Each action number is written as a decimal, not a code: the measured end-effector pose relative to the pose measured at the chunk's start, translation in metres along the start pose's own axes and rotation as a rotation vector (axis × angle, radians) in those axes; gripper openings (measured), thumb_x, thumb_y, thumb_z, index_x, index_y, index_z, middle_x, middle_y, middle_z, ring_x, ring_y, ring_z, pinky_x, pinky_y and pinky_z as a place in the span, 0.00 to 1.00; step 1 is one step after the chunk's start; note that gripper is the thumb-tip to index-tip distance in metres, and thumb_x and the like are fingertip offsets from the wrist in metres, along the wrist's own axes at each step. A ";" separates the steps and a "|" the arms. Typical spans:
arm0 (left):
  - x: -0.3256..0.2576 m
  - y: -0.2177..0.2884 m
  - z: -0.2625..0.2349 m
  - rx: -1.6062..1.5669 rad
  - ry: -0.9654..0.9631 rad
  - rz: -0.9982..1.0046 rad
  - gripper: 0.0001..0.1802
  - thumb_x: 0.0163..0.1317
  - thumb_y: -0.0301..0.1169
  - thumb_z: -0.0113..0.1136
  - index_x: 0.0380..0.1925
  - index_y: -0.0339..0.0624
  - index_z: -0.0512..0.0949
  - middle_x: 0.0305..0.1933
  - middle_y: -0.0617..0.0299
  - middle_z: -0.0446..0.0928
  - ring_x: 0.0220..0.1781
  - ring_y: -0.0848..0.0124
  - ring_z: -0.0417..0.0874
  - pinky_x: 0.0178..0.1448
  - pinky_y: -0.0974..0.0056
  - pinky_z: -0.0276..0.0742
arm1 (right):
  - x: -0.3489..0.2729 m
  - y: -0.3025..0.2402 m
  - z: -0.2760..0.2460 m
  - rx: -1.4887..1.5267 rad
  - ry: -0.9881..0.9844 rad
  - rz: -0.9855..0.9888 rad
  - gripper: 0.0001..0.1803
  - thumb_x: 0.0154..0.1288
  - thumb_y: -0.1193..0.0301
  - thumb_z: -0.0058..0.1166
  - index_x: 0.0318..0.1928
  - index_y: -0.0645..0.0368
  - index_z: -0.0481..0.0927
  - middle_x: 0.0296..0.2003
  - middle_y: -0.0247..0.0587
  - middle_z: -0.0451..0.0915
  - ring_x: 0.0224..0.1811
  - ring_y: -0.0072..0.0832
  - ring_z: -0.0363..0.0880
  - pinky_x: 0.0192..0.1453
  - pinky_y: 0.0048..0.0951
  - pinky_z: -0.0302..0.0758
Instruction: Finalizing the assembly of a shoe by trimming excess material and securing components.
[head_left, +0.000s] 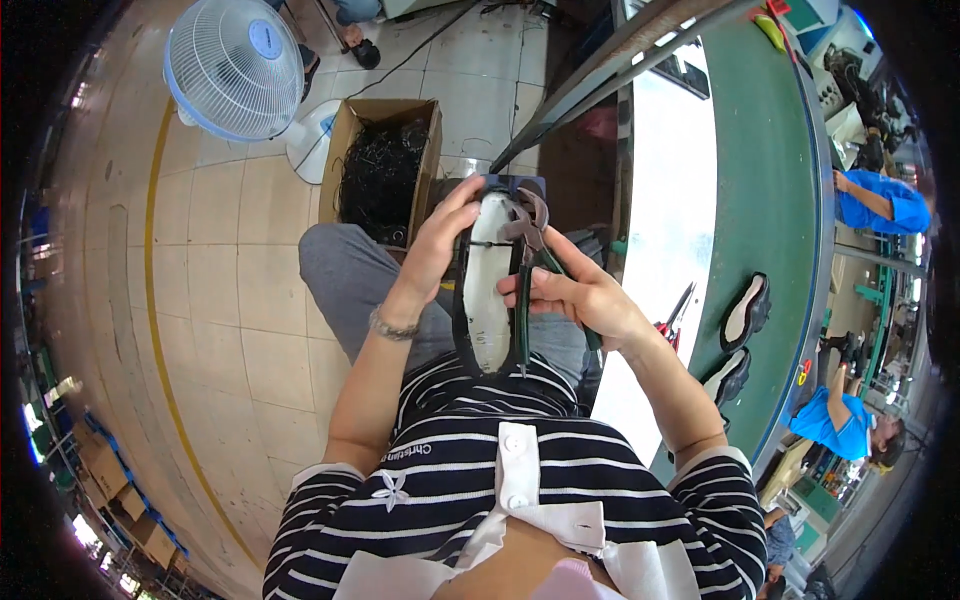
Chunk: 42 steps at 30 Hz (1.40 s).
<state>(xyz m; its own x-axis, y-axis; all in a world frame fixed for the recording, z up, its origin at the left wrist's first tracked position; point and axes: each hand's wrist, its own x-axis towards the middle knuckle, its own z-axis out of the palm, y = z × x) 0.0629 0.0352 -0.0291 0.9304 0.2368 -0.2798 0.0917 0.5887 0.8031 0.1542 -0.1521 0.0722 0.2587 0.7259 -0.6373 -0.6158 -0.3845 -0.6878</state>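
Shoe (488, 290) — held sole-up over the lap, long axis running away from the body. Left hand (440, 245) clamps its far end; right hand (570, 290) closes on pincers (527, 255) — their head touching the toe rim.

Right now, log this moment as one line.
left hand: holds shoe upper | right hand: holds pliers at toe edge | cardboard box beyond

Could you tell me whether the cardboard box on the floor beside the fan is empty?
No, the cardboard box is open at the top and holds a heap of dark, tangled material, beside the fan.
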 end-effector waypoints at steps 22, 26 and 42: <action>0.015 0.000 0.024 0.529 0.222 0.235 0.17 0.65 0.29 0.53 0.53 0.38 0.78 0.50 0.52 0.81 0.38 0.72 0.81 0.42 0.69 0.74 | 0.000 0.010 0.000 -0.431 0.135 -0.090 0.37 0.70 0.77 0.45 0.74 0.52 0.44 0.40 0.47 0.81 0.40 0.30 0.82 0.46 0.31 0.77; 0.013 0.002 0.022 0.497 0.232 0.240 0.18 0.65 0.29 0.52 0.53 0.37 0.77 0.52 0.51 0.80 0.44 0.70 0.82 0.47 0.68 0.74 | 0.005 -0.023 0.005 -0.112 0.076 0.109 0.37 0.71 0.79 0.43 0.75 0.52 0.43 0.48 0.48 0.80 0.50 0.31 0.81 0.56 0.32 0.75; 0.022 0.004 0.020 0.462 0.238 0.278 0.17 0.62 0.26 0.53 0.51 0.36 0.78 0.53 0.51 0.80 0.55 0.62 0.81 0.58 0.64 0.73 | 0.019 -0.044 0.010 -0.190 0.110 0.189 0.35 0.75 0.73 0.40 0.75 0.47 0.39 0.37 0.41 0.77 0.38 0.27 0.79 0.45 0.30 0.78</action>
<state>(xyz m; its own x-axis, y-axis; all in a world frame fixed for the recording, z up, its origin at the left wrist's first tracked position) 0.0913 0.0269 -0.0215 0.8411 0.5327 -0.0939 0.0510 0.0947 0.9942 0.1786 -0.1154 0.0941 0.2380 0.5695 -0.7868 -0.5130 -0.6141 -0.5997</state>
